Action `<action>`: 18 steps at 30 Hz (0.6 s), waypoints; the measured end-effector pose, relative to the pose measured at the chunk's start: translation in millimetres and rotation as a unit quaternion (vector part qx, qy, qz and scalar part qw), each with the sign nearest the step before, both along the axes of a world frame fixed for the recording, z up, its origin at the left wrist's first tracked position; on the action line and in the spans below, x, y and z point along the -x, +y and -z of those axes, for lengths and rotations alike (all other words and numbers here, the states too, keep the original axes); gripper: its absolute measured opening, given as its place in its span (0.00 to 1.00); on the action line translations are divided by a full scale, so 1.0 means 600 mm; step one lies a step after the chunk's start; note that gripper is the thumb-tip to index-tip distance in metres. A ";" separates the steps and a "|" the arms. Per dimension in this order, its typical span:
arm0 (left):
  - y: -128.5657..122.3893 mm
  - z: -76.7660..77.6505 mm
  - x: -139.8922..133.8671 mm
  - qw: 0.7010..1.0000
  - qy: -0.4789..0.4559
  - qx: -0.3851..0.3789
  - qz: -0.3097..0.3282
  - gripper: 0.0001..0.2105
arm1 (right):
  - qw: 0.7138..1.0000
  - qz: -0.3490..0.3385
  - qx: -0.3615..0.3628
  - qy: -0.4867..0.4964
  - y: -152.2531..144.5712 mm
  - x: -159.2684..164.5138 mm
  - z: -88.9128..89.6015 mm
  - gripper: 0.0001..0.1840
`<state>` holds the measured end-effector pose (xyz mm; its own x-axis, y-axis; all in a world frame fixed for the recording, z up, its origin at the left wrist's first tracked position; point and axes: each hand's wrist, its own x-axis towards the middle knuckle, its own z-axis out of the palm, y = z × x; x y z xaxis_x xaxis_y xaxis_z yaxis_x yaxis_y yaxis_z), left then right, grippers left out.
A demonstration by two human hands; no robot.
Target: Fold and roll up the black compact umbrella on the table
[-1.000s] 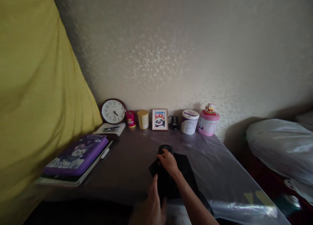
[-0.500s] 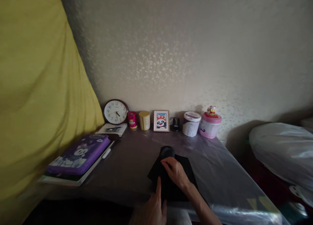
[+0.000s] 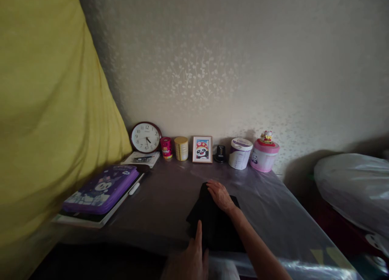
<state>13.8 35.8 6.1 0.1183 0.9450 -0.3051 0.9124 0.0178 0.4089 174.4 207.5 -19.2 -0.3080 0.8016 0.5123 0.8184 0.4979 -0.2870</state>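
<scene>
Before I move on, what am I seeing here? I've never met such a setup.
No machine here: these are a person's two bare hands, seen from a camera worn on the head, facing forward and down. On the table lies a black cloth. The right hand lies palm-down over its far part; the left hand points an index finger over its near left part. Whether either grasps it is unclear. Along the wall, left to right: a round clock, a pink can, a yellow-lidded can, a framed panda picture, a white-and-purple tub and a pink-lidded tub topped by a cat figurine. At the left, a purple case lies on a book.
</scene>
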 end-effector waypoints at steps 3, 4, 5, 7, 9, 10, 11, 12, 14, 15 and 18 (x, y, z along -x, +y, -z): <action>0.001 0.002 0.001 1.000 -0.014 -0.004 0.019 0.32 | 0.998 0.043 -0.028 0.021 -0.013 -0.004 -0.014 0.16; 0.001 0.001 0.001 1.000 -0.015 -0.005 0.017 0.32 | 0.998 0.025 -0.041 0.032 -0.025 -0.002 -0.018 0.15; 0.001 0.001 0.001 1.000 -0.014 -0.006 0.013 0.32 | 0.998 -0.011 -0.047 0.040 -0.038 0.000 -0.022 0.15; 0.000 0.002 0.001 1.000 -0.017 -0.008 0.006 0.31 | 0.992 -0.114 -0.031 0.037 -0.060 0.007 -0.024 0.13; -0.001 0.005 0.001 1.000 -0.019 -0.015 -0.002 0.31 | 0.985 -0.172 -0.008 0.018 -0.067 0.012 -0.020 0.12; -0.001 0.008 0.002 1.000 -0.021 -0.022 -0.001 0.31 | 0.986 -0.168 -0.004 0.010 -0.063 0.012 -0.017 0.11; -0.001 0.010 0.002 0.999 -0.021 -0.029 0.000 0.31 | 0.989 -0.145 -0.006 0.005 -0.056 0.011 -0.013 0.12; -0.001 0.012 0.003 0.999 -0.021 -0.033 0.001 0.31 | 0.994 -0.107 -0.010 0.002 -0.047 0.008 -0.010 0.12; -0.002 0.015 0.004 0.999 -0.022 -0.036 0.003 0.32 | 1.000 -0.015 -0.022 0.007 -0.031 0.002 -0.008 0.13; -0.002 0.016 0.005 0.999 -0.022 -0.034 0.003 0.32 | 0.999 0.022 -0.030 0.015 -0.026 0.000 -0.010 0.14; -0.002 0.018 0.005 0.999 -0.034 -0.034 -0.007 0.31 | 0.998 0.018 -0.045 0.045 -0.036 -0.001 -0.015 0.14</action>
<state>10.6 34.7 -4.7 0.1236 0.9651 -0.2310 0.8824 -0.0004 0.4706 174.9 185.7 -10.2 -0.2296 0.7615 0.6061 0.8095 0.4951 -0.3155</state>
